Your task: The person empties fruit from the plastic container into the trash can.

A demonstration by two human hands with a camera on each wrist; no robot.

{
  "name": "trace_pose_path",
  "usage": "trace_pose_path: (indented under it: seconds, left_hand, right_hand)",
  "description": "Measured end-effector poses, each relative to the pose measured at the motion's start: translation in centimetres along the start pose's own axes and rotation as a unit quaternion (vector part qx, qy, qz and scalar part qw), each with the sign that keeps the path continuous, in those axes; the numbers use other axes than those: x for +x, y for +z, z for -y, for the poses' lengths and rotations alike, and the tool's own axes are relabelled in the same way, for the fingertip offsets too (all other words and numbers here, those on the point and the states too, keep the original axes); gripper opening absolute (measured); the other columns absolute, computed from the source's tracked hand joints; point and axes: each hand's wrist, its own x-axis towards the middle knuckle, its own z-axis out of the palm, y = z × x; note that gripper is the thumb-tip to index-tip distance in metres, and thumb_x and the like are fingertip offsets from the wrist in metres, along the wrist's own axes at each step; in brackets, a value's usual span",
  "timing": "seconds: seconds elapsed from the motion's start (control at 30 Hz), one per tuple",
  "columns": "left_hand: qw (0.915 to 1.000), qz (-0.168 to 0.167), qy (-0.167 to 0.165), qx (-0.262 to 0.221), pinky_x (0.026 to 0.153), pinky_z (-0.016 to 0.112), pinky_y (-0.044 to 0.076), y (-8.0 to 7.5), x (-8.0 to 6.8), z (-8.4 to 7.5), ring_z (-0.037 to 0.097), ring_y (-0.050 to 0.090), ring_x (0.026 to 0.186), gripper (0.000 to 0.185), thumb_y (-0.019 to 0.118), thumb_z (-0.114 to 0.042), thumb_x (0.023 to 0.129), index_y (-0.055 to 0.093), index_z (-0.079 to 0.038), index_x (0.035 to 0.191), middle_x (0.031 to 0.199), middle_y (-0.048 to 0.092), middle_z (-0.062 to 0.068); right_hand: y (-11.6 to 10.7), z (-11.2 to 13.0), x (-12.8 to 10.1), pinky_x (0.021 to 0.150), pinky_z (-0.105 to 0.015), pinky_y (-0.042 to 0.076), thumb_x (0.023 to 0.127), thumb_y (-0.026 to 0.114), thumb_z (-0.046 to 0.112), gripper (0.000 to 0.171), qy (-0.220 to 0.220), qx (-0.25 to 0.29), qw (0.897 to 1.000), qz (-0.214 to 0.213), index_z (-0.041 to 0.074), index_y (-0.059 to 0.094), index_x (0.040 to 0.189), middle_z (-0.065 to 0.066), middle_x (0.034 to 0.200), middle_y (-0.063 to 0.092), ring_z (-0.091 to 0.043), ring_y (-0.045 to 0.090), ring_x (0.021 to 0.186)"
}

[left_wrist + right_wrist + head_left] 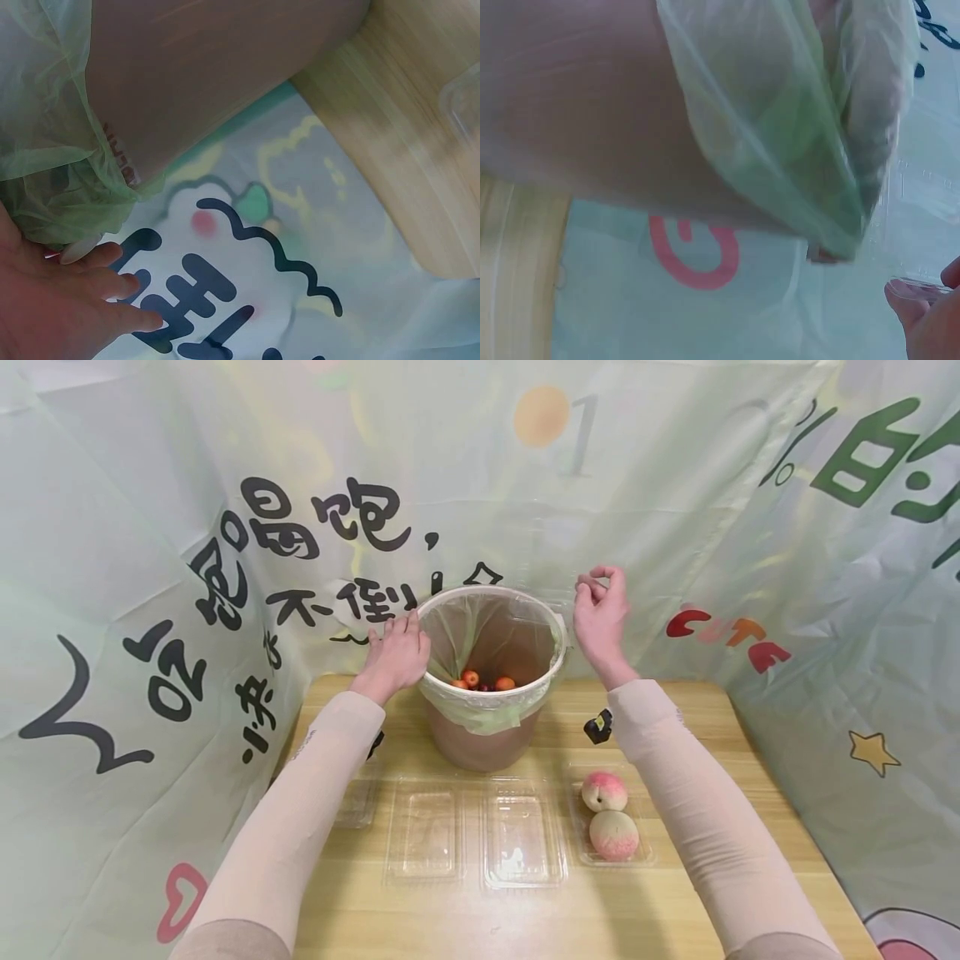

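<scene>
A brown waste bin [480,735] with a thin pale-green bag [480,714] over its rim stands at the back of the table. Several round orange-red fruits [505,683] and some smaller dark ones lie inside. My left hand [396,652] rests at the bin's left rim, fingers extended; its thumb is hidden. On the right, beside the rim and raised, my right hand [602,614] pinches the edge of a clear plastic container [919,285] between thumb and fingers. The container is faint in the head view, and its full shape cannot be made out.
Two peaches [615,835] sit in a clear tray at the right. Two more clear trays [522,877] lie at the front middle, and another [356,810] is partly behind the left sleeve. A small black object [598,727] lies near the right wrist. Printed cloth walls [660,510] surround the wooden table.
</scene>
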Motion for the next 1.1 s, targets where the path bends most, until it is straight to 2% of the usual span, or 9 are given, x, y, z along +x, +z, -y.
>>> trace_pose_path:
  seconds: [0.13,0.23,0.47,0.6,0.7,0.8,1.0,1.1]
  left_hand:
    - [1.0,0.001,-0.001,0.001,0.127,0.075,0.008,0.0,0.0,0.0,0.05,0.019,0.16,0.07,0.008,-0.037,0.109,0.014,0.004,0.167,0.173,0.023,0.024]
    - [1.0,0.002,-0.001,0.001,0.127,0.075,0.007,0.1,0.2,0.0,0.051,0.019,0.16,0.071,0.006,-0.037,0.109,0.013,0.003,0.167,0.173,0.023,0.024]
    - [1.0,0.001,-0.002,0.0,0.127,0.075,0.009,0.1,0.1,0.0,0.051,0.02,0.159,0.071,0.007,-0.036,0.109,0.014,0.004,0.167,0.173,0.024,0.024]
    - [1.0,0.001,-0.003,0.0,0.127,0.075,0.011,0.0,0.1,0.0,0.05,0.022,0.159,0.07,0.007,-0.036,0.109,0.014,0.004,0.167,0.172,0.024,0.024]
    - [1.0,0.003,-0.003,0.0,0.127,0.075,0.012,0.1,0.1,0.1,0.05,0.022,0.159,0.07,0.007,-0.036,0.109,0.014,0.004,0.166,0.172,0.024,0.025]
    - [1.0,0.005,0.001,-0.005,0.128,0.072,0.015,0.2,0.2,0.1,0.05,0.022,0.159,0.071,0.008,-0.036,0.109,0.013,0.005,0.166,0.172,0.024,0.026]
    - [0.9989,0.004,0.008,-0.045,0.13,0.056,0.027,0.2,0.1,0.2,0.049,0.028,0.157,0.069,0.013,-0.034,0.11,0.01,0.008,0.165,0.171,0.023,0.029]
    - [0.9978,0.005,0.007,-0.065,0.13,0.055,0.029,0.1,0.0,0.1,0.05,0.033,0.154,0.069,0.015,-0.034,0.11,0.009,0.008,0.165,0.17,0.023,0.031]
  right_hand:
    - [-1.2,-0.5,0.5,0.077,-0.018,0.052,0.104,0.051,0.005,0.016,0.013,0.002,1.0,-0.026,0.012,0.05,0.118,-0.023,0.13,0.073,-0.03,0.072,0.114]
    - [-2.1,-0.9,0.8,0.074,-0.016,0.052,0.104,0.052,0.006,0.015,0.024,0.001,0.999,-0.043,0.013,0.053,0.117,-0.023,0.127,0.074,-0.028,0.073,0.103]
    - [-4.3,-1.7,1.0,0.077,-0.015,0.057,0.104,0.054,0.01,0.016,0.059,0.002,0.997,-0.057,0.009,0.059,0.119,-0.024,0.127,0.074,-0.012,0.074,0.092]
    - [-5.1,-2.4,0.8,0.085,-0.021,0.061,0.104,0.054,0.009,0.021,0.087,-0.001,0.994,-0.065,0.005,0.058,0.124,-0.023,0.129,0.073,-0.014,0.076,0.099]
    - [-5.7,-3.3,0.7,0.091,-0.024,0.062,0.106,0.054,0.012,0.028,0.113,-0.004,0.992,-0.055,0.003,0.056,0.132,-0.021,0.135,0.071,-0.02,0.075,0.11]
    - [-6.4,-4.4,0.5,0.095,-0.026,0.061,0.107,0.052,0.015,0.034,0.126,-0.014,0.991,-0.047,0.002,0.052,0.138,-0.02,0.139,0.069,-0.021,0.074,0.114]
    - [-7.4,-6.5,0.1,0.102,-0.034,0.06,0.107,0.056,0.019,0.038,0.164,-0.006,0.985,-0.062,0.005,0.051,0.142,-0.023,0.14,0.068,-0.023,0.076,0.111]
    - [-7.7,-7.5,-0.2,0.099,-0.032,0.061,0.107,0.054,0.018,0.032,0.175,0.001,0.982,-0.068,0.008,0.053,0.137,-0.022,0.138,0.069,-0.019,0.077,0.104]
